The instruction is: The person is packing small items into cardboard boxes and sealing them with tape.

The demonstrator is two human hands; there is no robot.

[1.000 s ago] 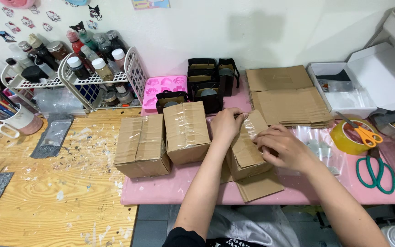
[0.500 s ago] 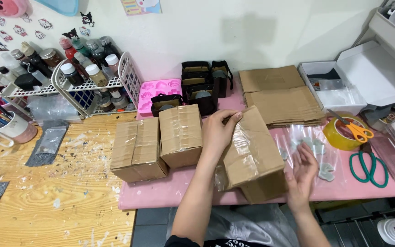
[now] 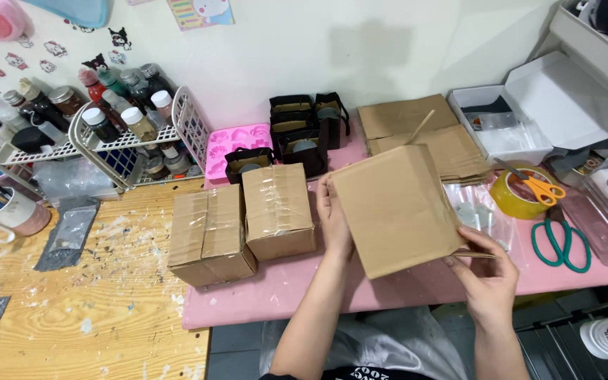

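Gripping a plain cardboard box [image 3: 395,210] between them, both hands hold it lifted and tilted above the pink table [image 3: 297,292], its broad brown face turned toward the camera. At about five o'clock of the box, the right hand [image 3: 487,276] pinches the lower right corner, thumb on the front and fingers curled behind. At nine o'clock of the box, the left hand [image 3: 333,214] lies flat along the left edge, fingers stretched upward and pressed to the side.

Just past the left hand, at nine o'clock, stands a taped box [image 3: 278,211], and touching its left side is a second taped box [image 3: 209,236] that overhangs onto the wooden table [image 3: 72,309]. At three o'clock of the held box lie green-handled scissors [image 3: 561,243], with a roll of yellow tape [image 3: 522,193] and orange-handled scissors [image 3: 540,186] resting on top of it just beyond.

Farther off, at twelve o'clock, a stack of flat cardboard sheets [image 3: 416,127] lies near the wall, small black bags [image 3: 304,134] sit at eleven o'clock, a pink mould tray [image 3: 237,144] beside them, and a white wire rack [image 3: 117,141] of bottles at ten o'clock.
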